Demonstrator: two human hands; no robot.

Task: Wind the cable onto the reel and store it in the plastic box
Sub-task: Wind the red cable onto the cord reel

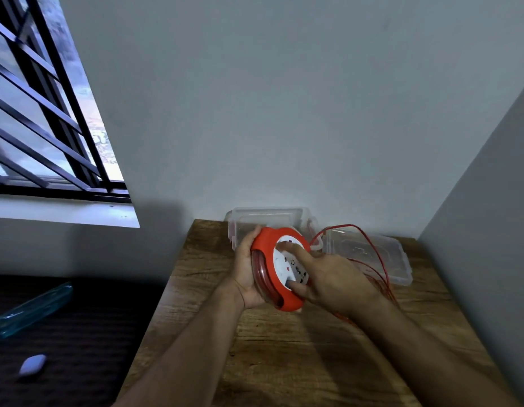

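A red cable reel (265, 245) with a white socket face is held tilted above the wooden table (284, 348). My left hand (246, 268) cups its left rim from behind. My right hand (331, 277) rests on the white face, index finger and thumb pressed on it. Thin red cable (378, 254) loops out from the reel to the right, over the clear lid (398, 259), and trails under my right wrist. The clear plastic box (269, 215) stands open behind the reel, against the wall.
The table sits in a corner, with walls close behind and at the right. A dark surface at the left holds a clear blue tube (31, 309) and a small pale oval object (33, 365). A barred window (43, 113) is at the upper left.
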